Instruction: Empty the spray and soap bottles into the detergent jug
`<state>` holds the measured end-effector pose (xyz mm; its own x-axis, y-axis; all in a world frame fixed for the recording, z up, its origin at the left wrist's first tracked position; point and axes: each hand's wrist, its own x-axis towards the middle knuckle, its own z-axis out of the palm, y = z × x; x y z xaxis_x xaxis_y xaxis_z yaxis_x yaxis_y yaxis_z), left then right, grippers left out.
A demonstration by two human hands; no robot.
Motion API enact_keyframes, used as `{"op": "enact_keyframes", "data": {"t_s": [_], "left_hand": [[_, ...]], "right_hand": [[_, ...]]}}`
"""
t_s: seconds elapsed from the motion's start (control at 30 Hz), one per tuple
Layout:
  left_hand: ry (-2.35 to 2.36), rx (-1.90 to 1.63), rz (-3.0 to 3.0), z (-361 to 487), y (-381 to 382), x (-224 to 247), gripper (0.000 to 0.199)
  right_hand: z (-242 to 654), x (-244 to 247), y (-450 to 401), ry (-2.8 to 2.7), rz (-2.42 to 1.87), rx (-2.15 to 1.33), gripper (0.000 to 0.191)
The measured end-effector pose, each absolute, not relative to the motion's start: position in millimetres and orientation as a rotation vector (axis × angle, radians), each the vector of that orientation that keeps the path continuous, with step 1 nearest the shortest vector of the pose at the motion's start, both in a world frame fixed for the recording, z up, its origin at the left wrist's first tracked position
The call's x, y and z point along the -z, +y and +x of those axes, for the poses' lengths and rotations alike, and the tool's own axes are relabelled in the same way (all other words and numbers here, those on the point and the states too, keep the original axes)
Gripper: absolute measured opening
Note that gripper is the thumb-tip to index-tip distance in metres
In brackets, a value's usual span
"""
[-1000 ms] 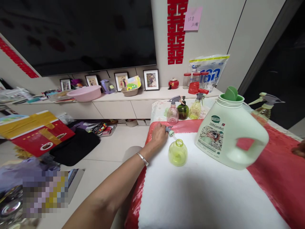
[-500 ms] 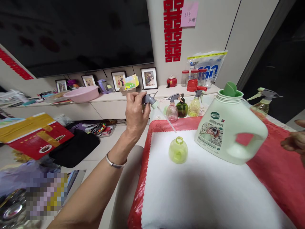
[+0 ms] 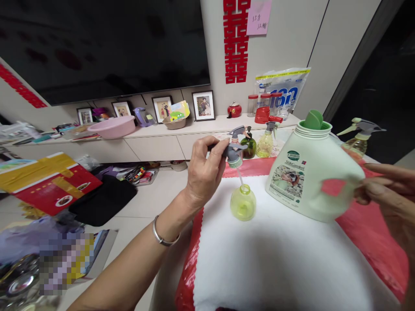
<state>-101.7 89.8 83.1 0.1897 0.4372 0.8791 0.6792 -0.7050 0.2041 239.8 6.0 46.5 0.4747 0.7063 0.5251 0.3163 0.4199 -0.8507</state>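
**Pinching a spray head above an open bottle**

Upright on the white cloth [image 3: 275, 255], toward its far end: a yellow-green bottle [image 3: 243, 205], translucent, open at the neck, deeper in tint near the base. Cannot tell liquid from thicker plastic there. Just to the right, on the same cloth, a large pale-green jug [image 3: 300, 183], also uncapped, with a green insert [image 3: 313, 120] standing up in its mouth; too opaque to read any level inside. Farther back, a dark green pump bottle [image 3: 249, 147] beside a yellow spray bottle [image 3: 264, 144]; on the shelf behind, clear jars [image 3: 252, 106] with red lids.

Closed by thumb and fingers of the left hand [image 3: 205, 172]: the gray spray head [image 3: 234, 156], nozzle end upward, thin tube [image 3: 240, 176] slanting down to the bottle's mouth. Cannot tell if past the rim. Forearm reaching up from the lower edge, silver bracelet [image 3: 164, 237] round the wrist, back of the hand facing the camera.

At the right edge, the right hand [image 3: 389, 190], blurred, fingers loosely extended beside the jug's handle. Cannot tell touching from merely overlapping.
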Motion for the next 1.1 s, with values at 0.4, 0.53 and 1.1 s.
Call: {"op": "enact_keyframes", "data": {"t_s": [0.4, 0.53, 1.1], "left_hand": [[-1.238, 1.672, -2.513, -78.4, 73.9, -30.7, 0.028], [-1.268, 1.797, -2.532, -78.2, 72.1, -20.3, 0.026], [-1.093, 1.537, -2.381, -77.9, 69.8, -6.9, 0.039]], "right_hand": [[169.8, -31.4, 15.5, -1.580, -1.113, -0.520, 0.034], [159.3, -21.6, 18.1, -1.673, -1.087, -0.578, 0.032], [124.6, 12.6, 28.1, -1.930, -1.036, -0.527, 0.046]]}}
